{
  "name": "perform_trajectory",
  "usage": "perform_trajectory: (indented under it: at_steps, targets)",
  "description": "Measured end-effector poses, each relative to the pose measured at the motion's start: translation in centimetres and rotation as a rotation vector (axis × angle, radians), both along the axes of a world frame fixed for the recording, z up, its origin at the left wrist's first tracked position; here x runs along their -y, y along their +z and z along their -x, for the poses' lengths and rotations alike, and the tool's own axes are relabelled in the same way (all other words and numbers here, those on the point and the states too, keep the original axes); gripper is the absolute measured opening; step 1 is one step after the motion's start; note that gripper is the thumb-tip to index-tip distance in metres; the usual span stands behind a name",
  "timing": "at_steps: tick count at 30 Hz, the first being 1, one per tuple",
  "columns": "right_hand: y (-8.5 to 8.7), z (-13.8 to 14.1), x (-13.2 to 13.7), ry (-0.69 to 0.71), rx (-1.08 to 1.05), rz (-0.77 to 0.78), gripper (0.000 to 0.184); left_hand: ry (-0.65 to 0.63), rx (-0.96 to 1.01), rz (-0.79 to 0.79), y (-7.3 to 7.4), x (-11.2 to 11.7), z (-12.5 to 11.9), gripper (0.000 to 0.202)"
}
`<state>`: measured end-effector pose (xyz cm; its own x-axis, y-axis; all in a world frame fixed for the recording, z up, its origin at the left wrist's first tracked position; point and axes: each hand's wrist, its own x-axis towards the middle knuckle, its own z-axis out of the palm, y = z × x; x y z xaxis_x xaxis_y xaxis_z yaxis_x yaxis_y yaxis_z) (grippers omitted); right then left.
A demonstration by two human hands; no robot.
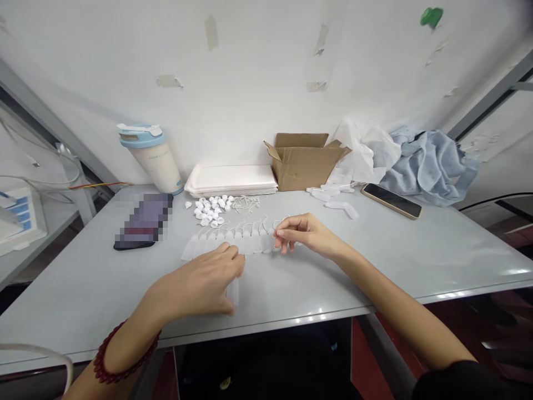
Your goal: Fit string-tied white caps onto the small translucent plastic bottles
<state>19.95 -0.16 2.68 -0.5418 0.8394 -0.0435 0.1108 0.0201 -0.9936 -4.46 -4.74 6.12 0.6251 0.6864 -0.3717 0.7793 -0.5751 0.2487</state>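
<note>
Currently gripping a small clear tube in the left hand, fingers curled over it, low over the near part of the table. Pinching with the right hand at the right end of a row of clear tubes, thumb and fingertips closed on the end piece; finer detail too small to tell. Laid flat, side by side and touching, between the two hands, with thin curved stems at the far ends. Just behind the row: a heap of white caps and, beside it on the right, a tangle of loose stems. Farther back, against the wall: a stack of white trays, an open cardboard box, a tumbler to the left. Off to the right: a few spare tubes, a phone, a blue cloth. Judged from the layout: partly done, with a full row set out and one more tube in hand; caps apparently not yet fitted, and caps, stems and spare tubes left over.
</note>
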Motion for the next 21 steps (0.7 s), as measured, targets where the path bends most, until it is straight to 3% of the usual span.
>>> perform_trajectory:
  at_steps: [10,16,21]
  targets:
    - [0.0,-0.1,-0.3,-0.034,0.021,-0.01,0.021,0.109,0.185,0.055,0.6,-1.4,1.2,0.028]
    - [0.2,-1.1,-0.9,-0.102,0.006,-0.069,0.024,0.276,0.379,-0.26,-0.9,-4.4,0.9,0.019]
    - [0.4,-2.8,-2.3,-0.277,0.097,-0.211,0.023,0.227,0.434,-0.466,-3.5,-7.5,0.3,0.025]
